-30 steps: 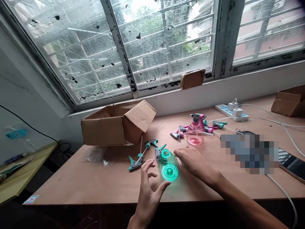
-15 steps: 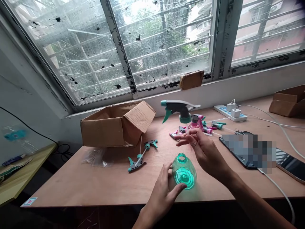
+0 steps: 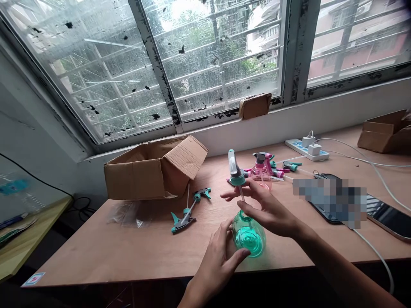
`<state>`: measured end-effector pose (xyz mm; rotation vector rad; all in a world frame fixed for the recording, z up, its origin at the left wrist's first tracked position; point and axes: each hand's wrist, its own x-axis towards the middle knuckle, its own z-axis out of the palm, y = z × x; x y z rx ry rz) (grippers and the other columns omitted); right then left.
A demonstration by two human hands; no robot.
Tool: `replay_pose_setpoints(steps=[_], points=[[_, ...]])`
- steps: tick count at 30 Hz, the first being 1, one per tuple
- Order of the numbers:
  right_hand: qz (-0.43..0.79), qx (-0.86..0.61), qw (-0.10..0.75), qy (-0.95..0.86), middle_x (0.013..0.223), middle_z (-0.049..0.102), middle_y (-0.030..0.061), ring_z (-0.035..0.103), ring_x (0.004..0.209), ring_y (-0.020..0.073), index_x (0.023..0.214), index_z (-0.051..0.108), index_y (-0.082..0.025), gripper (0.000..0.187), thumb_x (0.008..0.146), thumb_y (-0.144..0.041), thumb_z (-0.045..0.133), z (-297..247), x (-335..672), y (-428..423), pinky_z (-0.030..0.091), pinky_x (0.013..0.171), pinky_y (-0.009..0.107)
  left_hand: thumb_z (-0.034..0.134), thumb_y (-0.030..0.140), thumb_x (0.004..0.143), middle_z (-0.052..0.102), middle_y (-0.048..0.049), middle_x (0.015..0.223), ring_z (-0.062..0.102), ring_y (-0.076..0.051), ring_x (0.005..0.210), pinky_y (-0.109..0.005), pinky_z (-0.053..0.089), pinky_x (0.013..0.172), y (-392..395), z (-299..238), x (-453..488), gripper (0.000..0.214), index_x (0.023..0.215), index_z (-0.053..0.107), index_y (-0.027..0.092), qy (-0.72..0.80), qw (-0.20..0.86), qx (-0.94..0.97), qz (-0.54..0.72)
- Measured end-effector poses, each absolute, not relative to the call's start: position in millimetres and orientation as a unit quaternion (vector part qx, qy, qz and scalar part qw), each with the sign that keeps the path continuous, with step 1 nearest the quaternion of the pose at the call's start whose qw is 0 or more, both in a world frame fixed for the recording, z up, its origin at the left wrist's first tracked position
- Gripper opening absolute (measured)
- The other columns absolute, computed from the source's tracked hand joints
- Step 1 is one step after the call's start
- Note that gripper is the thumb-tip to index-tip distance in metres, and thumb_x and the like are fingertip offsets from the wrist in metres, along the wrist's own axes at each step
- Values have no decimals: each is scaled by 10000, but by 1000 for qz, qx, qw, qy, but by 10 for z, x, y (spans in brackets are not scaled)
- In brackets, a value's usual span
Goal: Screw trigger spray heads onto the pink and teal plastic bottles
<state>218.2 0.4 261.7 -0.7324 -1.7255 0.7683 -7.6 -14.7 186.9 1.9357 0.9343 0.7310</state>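
Observation:
Close to the table's front edge stands a clear green bottle [image 3: 248, 239] with an uncapped neck. My left hand [image 3: 221, 252] wraps its left side, thumb across the front, holding it. Above the mouth, my right hand [image 3: 266, 207] has a spray head [image 3: 236, 169] by its dip tube, just under the green collar. The tube slants down behind my right thumb toward the bottle neck; whether its lower end is inside I cannot tell. Two grey-and-green spray heads [image 3: 184, 222] lie on the table to the left.
An open cardboard box [image 3: 135, 177] stands at the back left, with clear plastic bags [image 3: 126, 216] before it. Behind my right hand are a pink spray bottle [image 3: 261, 169] and several loose spray heads. Phones [image 3: 390, 216], cables and a power strip [image 3: 306, 149] occupy the right.
My right hand has lowered the spray head toward the bottle mouth and turned it, so its nozzle no longer points left. My left hand stays around the bottle.

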Motion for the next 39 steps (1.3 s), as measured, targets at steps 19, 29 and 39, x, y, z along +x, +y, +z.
replay_pose_setpoints(steps=[19, 29, 39], points=[[308, -262, 507, -761, 1205, 773, 106, 759, 1106, 226, 1291, 657, -216, 324, 999, -314, 757, 2530, 2284, 99, 627, 981, 371, 791, 431, 990, 621, -144, 1588, 582, -390, 1474, -576, 478, 1257, -79, 1775, -106, 701, 1615, 507, 288, 365, 400, 779, 317], [332, -277, 357, -828, 1241, 810, 76, 762, 1133, 237, 1346, 739, -224, 352, 1051, -410, 694, 2714, 2552, 119, 596, 992, 347, 774, 431, 1004, 581, -145, 1625, 551, -369, 1507, -580, 419, 1293, -86, 1817, -111, 671, 1593, 492, 275, 367, 422, 772, 302], [407, -235, 324, -821, 1270, 787, 91, 747, 1162, 230, 1362, 719, -225, 397, 1016, -419, 738, 2679, 2664, 213, 604, 980, 326, 754, 383, 1015, 562, -134, 1655, 546, -374, 1516, -585, 435, 1287, -93, 1850, -113, 629, 1590, 517, 286, 371, 409, 779, 297]])
